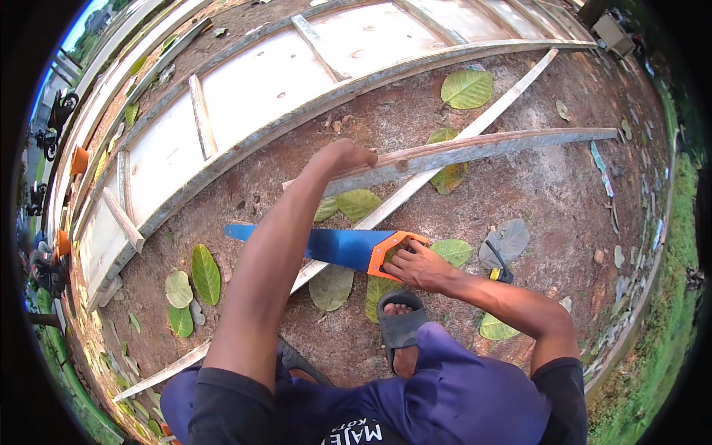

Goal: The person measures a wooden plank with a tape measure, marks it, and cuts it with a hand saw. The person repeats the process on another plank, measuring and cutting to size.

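Observation:
My right hand [421,267] is closed round the orange handle of a handsaw [341,248]. Its blue blade points left, crosses above a long pale wooden strip [400,200], and passes partly out of sight behind my left forearm. Farther away, my left hand [345,156] grips a wooden plank [475,151] near its left end, with the fingers partly hidden. The plank lies across the pale strip and reaches toward the right. I cannot tell whether the blade touches the strip.
A large wooden frame panel [259,78] with crosspieces spans the far side. Big leaves [206,274] lie scattered on the dirt. A yellow-and-black tool [500,273], perhaps a tape measure, sits right of my right hand. My sandalled foot [400,326] stands just below the saw.

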Motion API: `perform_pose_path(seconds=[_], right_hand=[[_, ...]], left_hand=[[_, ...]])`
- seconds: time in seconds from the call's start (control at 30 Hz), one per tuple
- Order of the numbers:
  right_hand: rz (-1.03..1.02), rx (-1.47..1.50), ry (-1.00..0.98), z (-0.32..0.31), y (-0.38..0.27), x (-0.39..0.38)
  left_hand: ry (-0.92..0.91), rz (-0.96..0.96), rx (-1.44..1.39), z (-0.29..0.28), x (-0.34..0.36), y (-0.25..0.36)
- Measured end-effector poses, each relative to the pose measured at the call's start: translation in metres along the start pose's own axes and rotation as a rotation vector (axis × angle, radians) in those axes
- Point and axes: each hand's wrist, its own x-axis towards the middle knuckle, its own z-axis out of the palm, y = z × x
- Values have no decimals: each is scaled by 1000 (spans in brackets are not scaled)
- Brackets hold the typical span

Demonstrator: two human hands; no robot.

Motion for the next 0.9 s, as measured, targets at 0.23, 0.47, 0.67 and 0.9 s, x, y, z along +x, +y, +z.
perform_pose_path(seconds=[0.23,0.47,0.67,0.9], right_hand=[[223,226,-65,-112,16,-77],[809,1032,175,-196,-37,-185],[1209,1378,734,-171,-111,-239],[1120,1536,1172,-102,-117,-113]], left_hand=[[-141,-127,122,-21,-9,41],[-64,17,-66,-3,-3,-5],[61,-123,-328,23,-5,8],[-9,-72,-338,21,0,-5]])
